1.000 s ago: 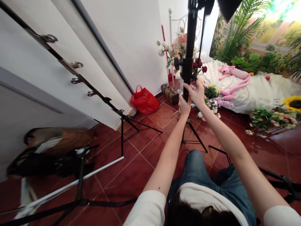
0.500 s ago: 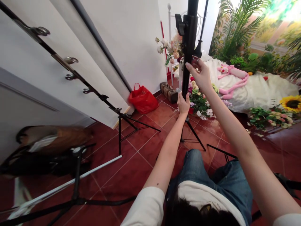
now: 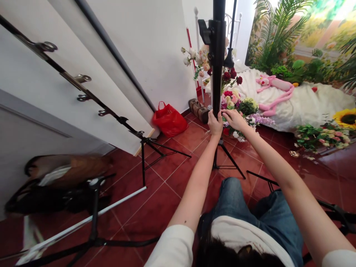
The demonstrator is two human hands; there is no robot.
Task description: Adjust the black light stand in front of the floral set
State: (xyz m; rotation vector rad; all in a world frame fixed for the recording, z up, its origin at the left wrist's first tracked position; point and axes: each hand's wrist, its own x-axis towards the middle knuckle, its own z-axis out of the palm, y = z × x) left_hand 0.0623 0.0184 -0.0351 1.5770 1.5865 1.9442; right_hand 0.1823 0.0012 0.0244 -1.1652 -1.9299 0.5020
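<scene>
Head view (clock face centred on the picture).

Item 1: black pole (image 3: 216,83), upright, towards 1 o'clock; smooth, round, matt-looking. Its thick collar (image 3: 218,42), 1 o'clock, bears a winged knob (image 3: 205,32). Spread tripod legs (image 3: 231,158), thin and straight, stand between 3 and 4 o'clock and appear to belong to it.

Item 2: left hand (image 3: 216,124), 3 o'clock, wrapped around the pole below the collar.

Item 3: right hand (image 3: 234,119), 3 o'clock, fingertips at the pole just beside the left thumb; whether they pinch anything cannot be told.

Progress, as judged: pole standing, legs opened, done. Handling of the shaft looks unfinished, both hands being at it; how much is left, or whether the knob is tight, cannot be told.

Surroundings: red bag (image 3: 170,120), 11 o'clock, thin, glossy, crumpled, loop-handled. Metal clamps (image 3: 83,78), 10 o'clock, shiny, ring-ended, on a slanting black bar (image 3: 107,105). Pink plush toy (image 3: 279,84), between 2 and 3 o'clock, long-limbed, soft, on creased white cloth (image 3: 314,115). Sunflower (image 3: 347,118), 3 o'clock, broad, yellow-petalled. Floor (image 3: 155,211), towards 6 o'clock: dark red square tiles, pale joints.
</scene>
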